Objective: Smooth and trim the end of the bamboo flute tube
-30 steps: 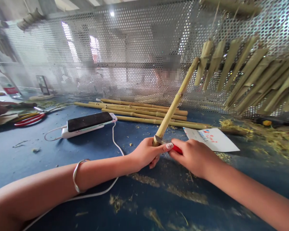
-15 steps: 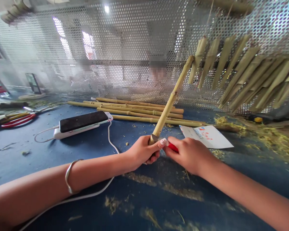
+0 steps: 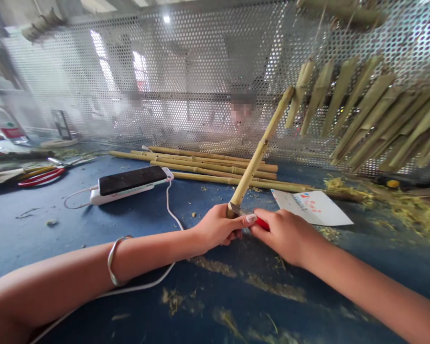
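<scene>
Well to the left of the upright-slanting bamboo pole (image 3: pixel 258 155) lie red-handled pliers or scissors (image 3: pixel 43 177); nearer it, a smartphone (image 3: pixel 132 180) rests on a white charging bank (image 3: pixel 122 193). Bamboo canes (image 3: pixel 208 168) lie behind the pole, reaching out on both sides of it. The left hand (image 3: pixel 213 229) is closed around the pole's lower end, so nearly all its length rises above the grip, leaning away to the right. The left thumb stretches across to the knife (image 3: pixel 235 209), whose blade lies against the pole just above that grip. Just right of the pole's base, the right hand (image 3: pixel 284 234) is wrapped around the knife's red handle. Farther right are a printed card (image 3: pixel 312 208) and hanging bamboo slats (image 3: pixel 365 117).

The step in hand looks like cutting or scoring the lower end; the next move seems to call for a firm hold and controlled thumb pressure.
</scene>
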